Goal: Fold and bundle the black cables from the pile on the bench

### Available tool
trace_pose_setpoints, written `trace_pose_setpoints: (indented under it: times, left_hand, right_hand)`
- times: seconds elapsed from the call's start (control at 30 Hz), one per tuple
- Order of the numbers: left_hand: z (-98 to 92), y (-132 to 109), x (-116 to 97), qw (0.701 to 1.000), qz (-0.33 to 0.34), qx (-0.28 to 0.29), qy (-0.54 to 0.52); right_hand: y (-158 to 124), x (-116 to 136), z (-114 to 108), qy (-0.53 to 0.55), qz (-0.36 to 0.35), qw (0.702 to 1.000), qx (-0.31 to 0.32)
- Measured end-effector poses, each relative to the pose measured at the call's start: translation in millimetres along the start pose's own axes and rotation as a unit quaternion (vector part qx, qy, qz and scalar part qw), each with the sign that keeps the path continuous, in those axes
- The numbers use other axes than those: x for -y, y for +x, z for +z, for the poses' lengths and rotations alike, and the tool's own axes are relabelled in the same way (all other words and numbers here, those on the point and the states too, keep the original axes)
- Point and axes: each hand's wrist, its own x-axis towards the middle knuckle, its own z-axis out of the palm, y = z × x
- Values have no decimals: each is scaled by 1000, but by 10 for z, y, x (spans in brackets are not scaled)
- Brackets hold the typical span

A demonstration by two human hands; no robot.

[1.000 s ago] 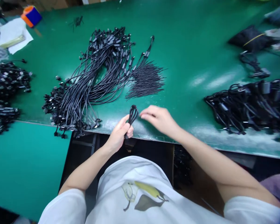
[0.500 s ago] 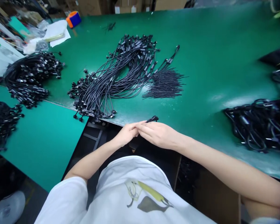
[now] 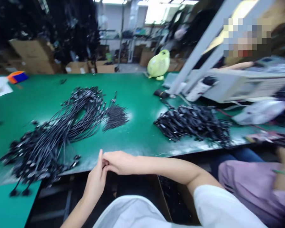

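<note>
My left hand (image 3: 97, 177) and my right hand (image 3: 121, 162) meet at the front edge of the green table, fingertips pressed together. The fingers of both are closed, and whatever is between them is hidden; only a dark gap shows. To their left lies a large bundle of black cables (image 3: 73, 122) with connectors at the ends. Beyond my hands, a pile of short thin black ties or wires (image 3: 116, 117) rests beside that bundle.
A stack of folded black cables (image 3: 192, 123) lies to the right on the green table (image 3: 142, 139). Behind it are a light-green toy-like object (image 3: 159, 64), a white bottle (image 3: 199, 90) and a machine. A co-worker's purple sleeve (image 3: 249, 180) is at right. An orange-blue tape roll (image 3: 17, 77) sits far left.
My view has swung up and to the right, bringing the co-worker and machine into sight. The black cable that stuck out of my hands before no longer shows.
</note>
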Motion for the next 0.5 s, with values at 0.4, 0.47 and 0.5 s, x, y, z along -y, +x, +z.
trace_pose_setpoints:
  times: [0.4, 0.47, 0.5]
  left_hand:
    - [106, 171, 182, 999, 12, -22, -31]
    - [77, 211, 188, 997, 1, 10, -82]
    - [59, 230, 191, 995, -6, 21, -99]
  right_hand:
    - [-70, -88, 148, -39, -17, 994, -101]
    - [-83, -82, 161, -43, -12, 992, -120]
    - [-86, -81, 163, -49, -9, 991, -122]
